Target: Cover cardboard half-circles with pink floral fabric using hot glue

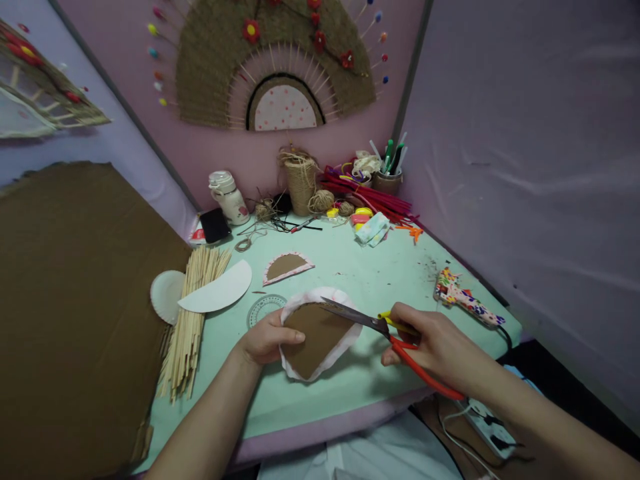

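My left hand (273, 339) grips the left side of a brown cardboard piece (315, 337), thumb on top. White-pink cloth (345, 350) sticks out all around the cardboard's edge. My right hand (425, 340) is closed on scissors (357, 315) with red handles; something yellow shows by its fingers. The blades lie over the upper right edge of the cardboard and cloth, and whether they touch the cloth I cannot tell. Just beyond lies a smaller cardboard half-circle (287, 268) edged in pink cloth. A clear protractor (265, 308) sits partly behind my left hand.
Thin wooden sticks (187, 333) and a white half-disc (220, 290) lie to the left, beside a large cardboard sheet (75, 320). A patterned glue gun (467, 300) rests at right. Twine (300, 183), a bottle (229, 198) and a pen cup (389, 180) line the back.
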